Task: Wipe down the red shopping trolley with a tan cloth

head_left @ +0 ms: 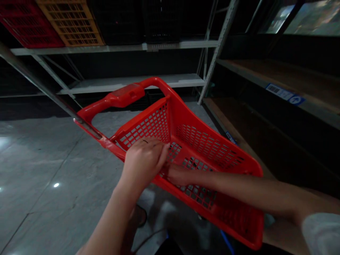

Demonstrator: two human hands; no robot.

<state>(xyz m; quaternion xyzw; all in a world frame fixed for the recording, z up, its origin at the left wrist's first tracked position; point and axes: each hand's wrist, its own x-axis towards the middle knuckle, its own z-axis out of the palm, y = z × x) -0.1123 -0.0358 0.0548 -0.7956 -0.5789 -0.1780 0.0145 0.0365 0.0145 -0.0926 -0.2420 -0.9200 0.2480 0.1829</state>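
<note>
A red plastic shopping cart stands before me, its slotted basket holding no goods that I can see. Over the near rim is my left hand, closed with its fingers curled down toward the inner side. My right hand reaches into the basket from the right and meets the left at that rim. Its fingers are bent and partly hidden behind the left hand. Whatever the two hands pinch there is too dark and covered to make out. A metal pole slants in from the upper left to the cart's handle corner.
Behind the cart is a white metal rack bearing a red crate, a yellow crate and dark crates. Close on the right runs wooden shelving with blue-and-white labels. The floor is grey concrete.
</note>
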